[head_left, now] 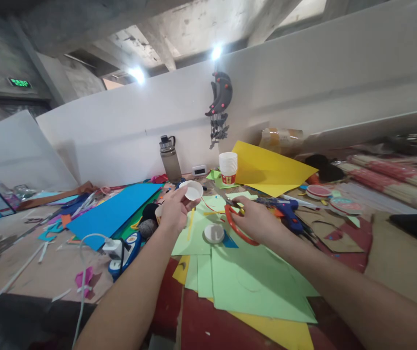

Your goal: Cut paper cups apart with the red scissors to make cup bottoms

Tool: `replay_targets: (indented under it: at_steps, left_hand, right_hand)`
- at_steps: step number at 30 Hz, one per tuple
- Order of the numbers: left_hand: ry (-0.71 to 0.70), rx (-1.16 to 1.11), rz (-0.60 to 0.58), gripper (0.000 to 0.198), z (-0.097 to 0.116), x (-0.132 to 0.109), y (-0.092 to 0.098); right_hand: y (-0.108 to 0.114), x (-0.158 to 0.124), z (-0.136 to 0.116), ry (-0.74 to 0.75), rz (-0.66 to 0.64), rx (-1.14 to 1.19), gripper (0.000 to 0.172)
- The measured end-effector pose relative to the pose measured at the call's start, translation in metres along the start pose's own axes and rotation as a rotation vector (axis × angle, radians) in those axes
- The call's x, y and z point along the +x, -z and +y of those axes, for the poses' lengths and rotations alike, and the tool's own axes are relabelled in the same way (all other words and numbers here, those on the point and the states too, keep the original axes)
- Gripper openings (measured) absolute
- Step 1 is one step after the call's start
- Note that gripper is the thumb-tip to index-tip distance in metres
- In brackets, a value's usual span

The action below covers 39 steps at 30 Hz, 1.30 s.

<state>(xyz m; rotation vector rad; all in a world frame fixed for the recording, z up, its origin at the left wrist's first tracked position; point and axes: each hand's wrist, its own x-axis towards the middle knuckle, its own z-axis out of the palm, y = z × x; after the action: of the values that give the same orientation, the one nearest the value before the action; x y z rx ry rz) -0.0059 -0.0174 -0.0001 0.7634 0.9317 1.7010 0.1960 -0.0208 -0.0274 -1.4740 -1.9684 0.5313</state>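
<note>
Cluttered craft table (60, 272) before a white panel (121, 131), green paper (263, 279) spread across its middle.
One person's left hand (174, 211) pinches a small white cup (194, 191) above the paper; the right hand (255, 217) curls around orange-handled scissors (234, 223), near a white disc (214, 234).

A cluttered surface (48, 277), pale brown at left and dark red near the front, carries overlapping pale green paper sheets (255, 282) atop yellow ones (277, 330). To their left lie a large bright blue sheet (115, 211), a blue-and-white power socket (133, 250) and a crumpled magenta scrap (84, 279); to their right, a blue glue gun (290, 216). A grey bottle with a black lid (171, 164) stands upright at the back, near a small white device with a dark screen (199, 170).
</note>
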Motion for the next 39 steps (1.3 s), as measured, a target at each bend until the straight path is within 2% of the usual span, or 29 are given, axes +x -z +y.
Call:
replay_targets:
  at_steps: [3, 6, 15, 17, 19, 22, 24, 28, 30, 32, 34, 39]
  left_hand:
    - [-0.007, -0.029, 0.026, 0.006, 0.003, 0.005, 0.003]
    - [0.014, -0.004, 0.035, 0.007, 0.001, 0.005, 0.004]
    - [0.099, 0.030, -0.008, 0.017, -0.001, 0.001, 0.004]
    - [0.103, 0.022, -0.019, 0.015, -0.001, 0.000, 0.003]
    - [0.101, 0.017, -0.039, 0.012, -0.001, -0.001, 0.002]
    - [0.110, 0.024, -0.085, 0.010, -0.001, -0.003, 0.001]
    - [0.119, 0.042, -0.134, 0.012, -0.002, -0.004, 0.000]
    - [0.112, 0.055, -0.205, 0.019, -0.003, -0.005, -0.002]
    - [0.104, 0.055, -0.225, 0.020, -0.004, -0.005, -0.003]
    - [0.101, 0.058, -0.234, 0.020, -0.006, -0.006, -0.003]
    - [0.102, 0.073, -0.248, 0.023, -0.009, -0.008, -0.004]
    - [0.124, 0.127, -0.370, 0.035, -0.018, -0.019, -0.010]
  right_hand:
    - [-0.003, -0.005, -0.002, 0.026, -0.081, -0.264, 0.034]
    - [-0.004, -0.007, -0.003, 0.041, -0.127, -0.428, 0.038]
    - [0.006, -0.012, -0.012, 0.147, -0.156, -0.642, 0.041]
    - [0.008, -0.015, -0.015, 0.166, -0.103, -0.633, 0.039]
    - [0.006, -0.017, -0.018, 0.246, -0.062, -0.519, 0.037]
    - [-0.005, -0.020, -0.022, 0.423, -0.105, -0.241, 0.042]
    - [-0.016, -0.022, -0.023, 0.472, -0.154, -0.175, 0.042]
    - [-0.025, -0.019, -0.025, 0.466, -0.197, -0.194, 0.019]
    - [-0.020, -0.015, -0.025, 0.458, -0.115, -0.124, 0.021]
    - [-0.012, -0.012, -0.024, 0.454, 0.051, -0.005, 0.031]
    - [-0.003, -0.009, -0.024, 0.465, 0.188, 0.104, 0.034]
    - [0.006, -0.007, -0.022, 0.493, 0.346, 0.151, 0.035]
